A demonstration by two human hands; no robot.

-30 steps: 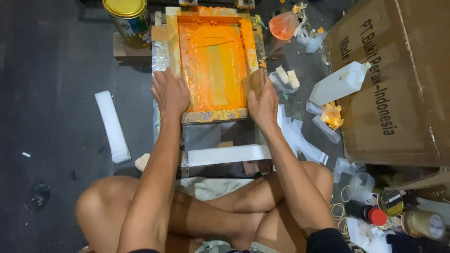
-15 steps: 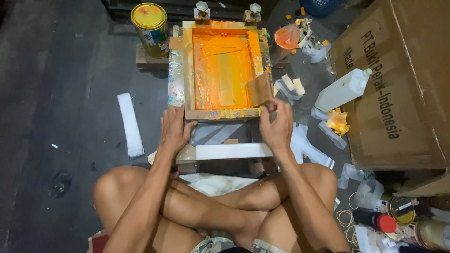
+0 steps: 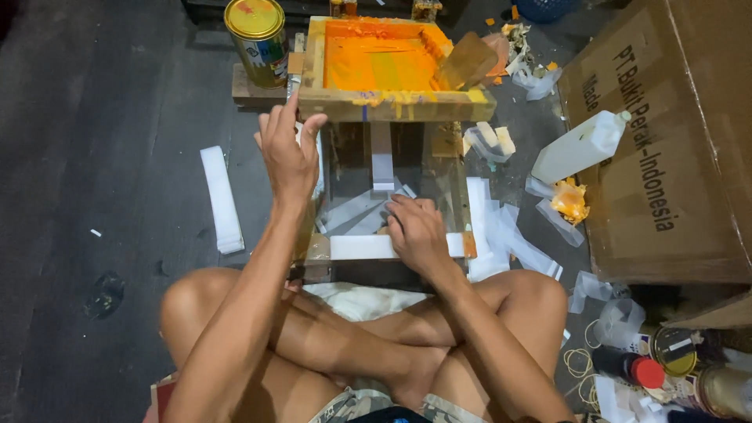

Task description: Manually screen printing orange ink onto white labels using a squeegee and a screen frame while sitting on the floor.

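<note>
A wooden screen-printing frame point(image 3: 392, 103) coated in orange ink stands tilted up off a glass base point(image 3: 368, 168), with a squeegee point(image 3: 468, 60) leaning inside it. My left hand point(image 3: 288, 153) is raised by the frame's near left corner, fingers apart; whether it touches the frame is unclear. My right hand point(image 3: 415, 231) lies flat under the lifted frame on white plastic pieces point(image 3: 376, 205), its fingers pressing on them. A white strip point(image 3: 368, 247) runs across the base's near edge. My crossed legs sit below.
A yellow-lidded paint can point(image 3: 257, 39) stands at the back left on a board. A loose white strip point(image 3: 222, 200) lies on the dark floor. A white bottle point(image 3: 580, 145), scrap strips point(image 3: 509, 235), a large cardboard box point(image 3: 666, 141) and small tins and jars point(image 3: 674, 360) crowd the right.
The frame was flat with both hands on its near edge. It has swung up on its far side. My right hand has gone beneath it onto the white pieces; my left stays by its corner.
</note>
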